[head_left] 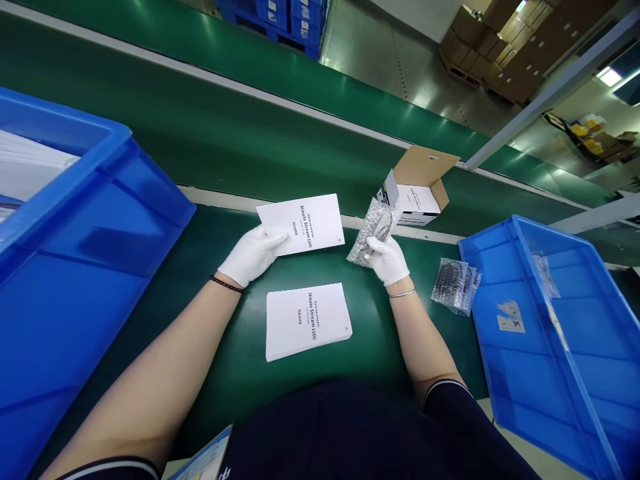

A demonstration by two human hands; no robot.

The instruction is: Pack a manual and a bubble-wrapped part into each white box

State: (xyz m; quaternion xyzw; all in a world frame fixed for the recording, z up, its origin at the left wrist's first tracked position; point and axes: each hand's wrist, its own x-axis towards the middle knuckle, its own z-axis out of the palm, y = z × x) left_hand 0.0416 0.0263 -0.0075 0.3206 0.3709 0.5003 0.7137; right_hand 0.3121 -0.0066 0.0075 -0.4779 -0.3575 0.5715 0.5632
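Head view: 2 white-gloved hands above a green work surface (215, 380). Left hand (250, 257) pinches a white booklet (303, 223) at its lower left corner, thumb laid across the cover, remaining fingers underneath. Cover print reads "Minute Stream 1000", running sideways. Booklet is tilted slightly, its right end reaching toward the right hand, the 2 apart.

Right hand (389, 260) grips a bubble-wrap pouch (373, 230), thumb on the near face, other fingers mostly hidden behind it. Contents blurred by the wrap; dark and pale parts show through. Pouch is held slanted, its upper end overlapping the front left corner of an open carton (427, 161) in this view; contact between the 2 cannot be told. Carton flap stands raised at the back; a printed white item (416, 198) lies inside.

Booklet stack (307, 320), same cover print, lies on the surface between the forearms, edges slightly fanned. Further wrapped pouches (450, 283) lie overlapping to the right, just beside the right blue bin (525, 373). Left blue bin (100, 267) contains white paper items (30, 163). Dark beaded bracelet (227, 285) on left wrist, thin bangle (403, 293) on right. Background: stacked cardboard boxes (530, 60), blue crates (290, 17).
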